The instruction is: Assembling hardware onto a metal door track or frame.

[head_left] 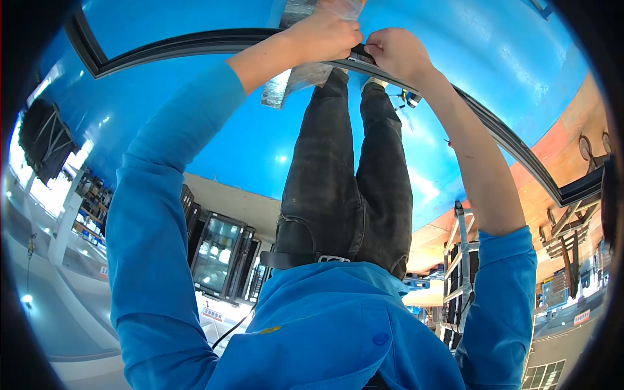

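Observation:
A dark window-like frame [188, 47] spans the top of the view, its bar bending from the left corner to the right one. On that bar, near its middle, both hands work close together. My left hand [328, 38] is closed with its fingers curled at the bar. My right hand [400, 55] pinches thumb and fingers just to the right of it. A small dark piece shows between the fingertips; its kind is too hidden to tell. Under my left hand and forearm lies a clear plastic-wrapped length of material [305, 77].
The floor [253, 146] is glossy blue. A yellow-and-black tool [411, 99] is beyond the bar near my right foot. Framed glass panels [221, 250] stand at the lower left, a metal rack [460, 273] at the lower right. Wheeled trolleys [565, 237] are at the right.

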A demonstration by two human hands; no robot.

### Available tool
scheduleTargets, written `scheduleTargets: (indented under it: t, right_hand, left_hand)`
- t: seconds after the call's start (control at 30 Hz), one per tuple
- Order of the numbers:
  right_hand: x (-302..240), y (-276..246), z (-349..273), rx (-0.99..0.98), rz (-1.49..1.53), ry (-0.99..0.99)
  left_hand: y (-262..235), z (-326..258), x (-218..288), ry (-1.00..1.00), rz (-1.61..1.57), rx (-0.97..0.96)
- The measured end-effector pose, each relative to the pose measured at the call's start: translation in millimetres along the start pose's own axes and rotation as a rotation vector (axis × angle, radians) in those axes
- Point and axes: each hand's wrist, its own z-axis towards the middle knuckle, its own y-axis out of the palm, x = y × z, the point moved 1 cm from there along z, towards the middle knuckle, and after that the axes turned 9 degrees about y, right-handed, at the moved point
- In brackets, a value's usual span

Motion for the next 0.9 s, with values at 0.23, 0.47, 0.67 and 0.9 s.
scheduleTargets:
  t: [0.23,0.47,0.67,0.9]
  right_hand:
    - [-2,-8,8,-0.015,-0.135,-0.169]
    - [-34,-43,33,-0.416,-0.347,-0.099]
    - [12,-33,18,-0.226,-0.283,-0.273]
    - [-15,-22,3,-0.199,-0.421,-0.174]
  left_hand:
    - [14,-5,15,-0.064,0.002,0.08]
    - [15,-9,12,-0.135,0.016,0.197]
    - [-6,-8,22,-0.253,0.123,0.3]
    - [20,-5,10,-0.264,-0.008,0.218]
